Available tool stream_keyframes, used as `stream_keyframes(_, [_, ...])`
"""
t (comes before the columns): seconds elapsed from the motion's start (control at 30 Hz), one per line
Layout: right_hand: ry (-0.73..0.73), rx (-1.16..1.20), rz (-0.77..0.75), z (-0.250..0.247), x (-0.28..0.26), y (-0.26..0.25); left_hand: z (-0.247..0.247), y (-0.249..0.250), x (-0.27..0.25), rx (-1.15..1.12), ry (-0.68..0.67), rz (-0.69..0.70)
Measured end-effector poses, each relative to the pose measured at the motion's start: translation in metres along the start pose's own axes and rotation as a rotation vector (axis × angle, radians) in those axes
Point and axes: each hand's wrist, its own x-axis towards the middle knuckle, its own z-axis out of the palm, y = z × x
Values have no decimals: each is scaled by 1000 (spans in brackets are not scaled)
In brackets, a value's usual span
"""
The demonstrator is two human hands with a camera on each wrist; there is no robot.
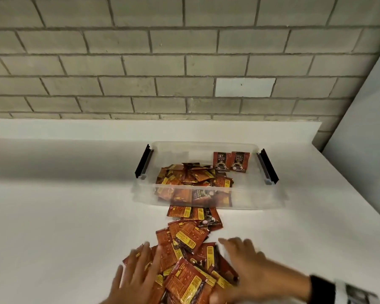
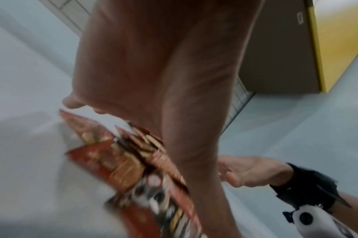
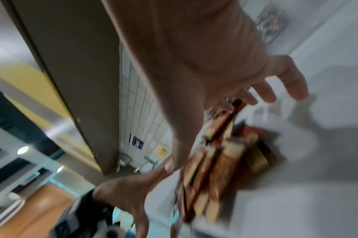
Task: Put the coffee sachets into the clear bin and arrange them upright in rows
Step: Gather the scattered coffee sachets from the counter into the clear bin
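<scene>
Red sachets (image 1: 184,255) lie heaped at the counter's near edge, more loose in the bin (image 1: 208,195). Left hand (image 1: 134,275) and right hand (image 1: 248,266), fingers spread, flank the heap, gripping nothing; a hasty scoop could spill slippery packets.

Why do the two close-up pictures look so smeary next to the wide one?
Head view: mostly sharp, the clear bin crisp, though both hands blur slightly. Left wrist view: the sachets streak with motion. Right wrist view: the right hand and background smear; wide-angle bending throughout.
</scene>
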Motion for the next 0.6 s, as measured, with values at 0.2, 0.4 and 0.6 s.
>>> stream_keyframes(0.2, [300, -210, 56, 43, 21, -16, 24, 9, 5, -267, -60, 40])
stream_keyframes(0.4, [244, 164, -13, 8, 37, 1, -31, 4, 29, -386, -264, -115])
stream_keyframes(0.6, [110, 526, 39, -4, 56, 0, -36, 15, 47, -634, -174, -206])
